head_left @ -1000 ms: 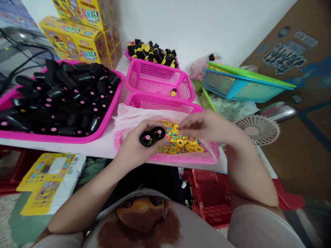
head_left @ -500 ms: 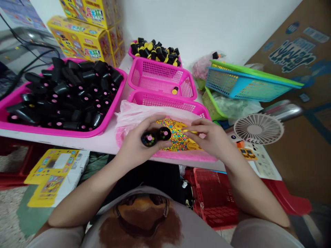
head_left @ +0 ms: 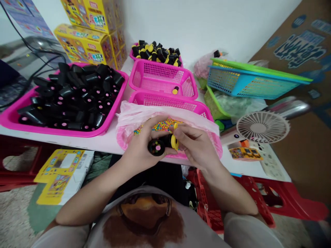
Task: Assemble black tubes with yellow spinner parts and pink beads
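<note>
My left hand (head_left: 138, 150) is closed around two small black cups held side by side. The nearer black cup (head_left: 156, 147) has a pink dot in its middle and coloured beads showing inside. On the end of the other black cup (head_left: 165, 138) sits a yellow cap (head_left: 175, 142). My right hand (head_left: 199, 146) touches that cap with its fingers and pinches a second small yellow piece (head_left: 176, 126) at the fingertips. Below both hands, colourful beads (head_left: 165, 124) lie in a plastic-lined pink basket (head_left: 178, 100).
To the left, a pink basket (head_left: 113, 120) is heaped with black cups. Behind are a pink basket (head_left: 162, 63) with one capped cup (head_left: 175, 90), and yellow-capped cups (head_left: 157, 53). Yellow boxes (head_left: 85, 43) stand back left; a small fan (head_left: 262, 127) and blue basket (head_left: 253, 84) are on the right.
My right hand has moved left from over the beads to the cups. A yellow cap now sits on the end of one cup. My left hand has come slightly right and nearer.
</note>
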{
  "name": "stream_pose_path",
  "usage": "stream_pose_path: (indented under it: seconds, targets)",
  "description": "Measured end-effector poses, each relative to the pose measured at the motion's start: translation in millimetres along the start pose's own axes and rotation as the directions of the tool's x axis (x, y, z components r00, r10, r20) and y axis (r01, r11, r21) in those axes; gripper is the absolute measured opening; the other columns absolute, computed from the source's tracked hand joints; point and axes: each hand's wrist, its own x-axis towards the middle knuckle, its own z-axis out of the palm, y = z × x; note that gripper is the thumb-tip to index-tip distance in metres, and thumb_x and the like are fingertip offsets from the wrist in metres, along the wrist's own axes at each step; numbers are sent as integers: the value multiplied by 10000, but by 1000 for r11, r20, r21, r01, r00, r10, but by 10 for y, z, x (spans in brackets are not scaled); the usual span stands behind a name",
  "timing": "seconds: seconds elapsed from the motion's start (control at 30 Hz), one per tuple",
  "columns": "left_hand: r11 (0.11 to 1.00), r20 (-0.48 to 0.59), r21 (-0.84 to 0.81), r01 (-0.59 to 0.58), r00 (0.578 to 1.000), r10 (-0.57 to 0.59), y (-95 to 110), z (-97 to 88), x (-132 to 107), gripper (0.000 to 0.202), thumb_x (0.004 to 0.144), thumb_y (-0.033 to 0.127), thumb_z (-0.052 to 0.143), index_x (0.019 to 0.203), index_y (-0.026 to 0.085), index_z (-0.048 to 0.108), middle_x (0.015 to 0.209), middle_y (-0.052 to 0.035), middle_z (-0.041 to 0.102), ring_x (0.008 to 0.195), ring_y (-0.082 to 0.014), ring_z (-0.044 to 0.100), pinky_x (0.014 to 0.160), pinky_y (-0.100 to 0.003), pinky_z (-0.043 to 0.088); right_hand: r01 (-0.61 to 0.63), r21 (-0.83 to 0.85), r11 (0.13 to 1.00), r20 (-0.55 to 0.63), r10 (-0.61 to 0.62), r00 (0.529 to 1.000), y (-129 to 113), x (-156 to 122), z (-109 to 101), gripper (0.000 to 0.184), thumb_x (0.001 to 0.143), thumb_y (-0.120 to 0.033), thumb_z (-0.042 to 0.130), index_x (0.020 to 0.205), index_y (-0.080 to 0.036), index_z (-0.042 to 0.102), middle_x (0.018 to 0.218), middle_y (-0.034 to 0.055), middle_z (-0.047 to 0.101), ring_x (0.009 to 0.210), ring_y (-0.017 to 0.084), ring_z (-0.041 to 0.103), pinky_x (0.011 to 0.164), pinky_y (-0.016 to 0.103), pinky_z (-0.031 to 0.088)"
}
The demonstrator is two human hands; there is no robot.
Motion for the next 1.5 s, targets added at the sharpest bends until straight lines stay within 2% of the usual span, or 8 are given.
stream_pose_path:
  seconds: [0.37,0.5,0.63,0.77,0.97,1.07,1.4,1.5]
  targets:
    - [999,141,33,-32,990,27,5,13,-169,664,938,244,775,1473,319,388,1433,-113,704,1211,-269,757,981,-367,624,225,-241,944,-54,-244,968,-42,-146,65,326,831,-499,863,966,-234,731,716,-31,742,586,113,671,545,226,550]
    - [998,64,-17,56,996,-55,12,34,-99,681,913,325,806,1442,272,381,1173,-99,810,1105,-278,799,871,-354,637,418,-492,764,55,-452,890,-88,-196,-9,93,910,-337,810,922,-246,827,922,37,813,814,162,765,728,277,628]
    - [997,67,-57,60,996,-56,35,-11,-59,693,900,331,809,1431,260,368,1115,-89,804,1087,-261,801,827,-315,618,524,-507,684,216,-488,846,-131,-226,-104,266,876,-241,846,1133,-307,831,1117,44,817,970,185,786,859,304,651]
    - [999,102,-28,34,994,-31,56,-38,-64,668,919,308,787,1444,270,376,917,-7,772,751,-164,783,641,-244,561,581,-534,614,295,-509,809,-147,-227,-153,244,926,-183,784,1123,-320,827,1137,37,822,1011,189,796,918,324,661]
    - [980,7,-188,72,997,-72,29,22,-95,729,850,328,858,1416,288,399,853,42,669,625,-122,686,544,-228,515,783,-537,314,530,-596,603,-54,-219,-185,464,1017,-358,674,1464,-236,638,1283,130,765,1240,246,726,1074,395,619]
    - [959,-64,-267,92,991,-113,21,44,-97,731,840,406,870,1391,298,402,890,24,651,637,-132,668,533,-248,514,784,-587,199,510,-661,550,40,-225,-152,675,941,-401,773,1549,-221,539,1308,150,750,1219,261,732,1058,401,633]
    - [920,-118,-389,51,987,-104,-20,123,-81,621,884,476,827,1302,292,407,684,81,626,547,-138,658,502,-227,500,768,-640,20,489,-761,427,224,-129,-61,578,991,-293,708,1534,-188,541,1133,118,794,1119,268,759,1003,451,661]
    - [924,-117,-371,90,983,-143,-44,105,-88,642,878,528,813,1314,289,407,717,69,637,571,-153,674,526,-263,533,796,-602,66,490,-756,433,203,-73,-64,592,976,-258,729,1537,-212,544,1128,103,801,1085,248,767,1014,430,647]
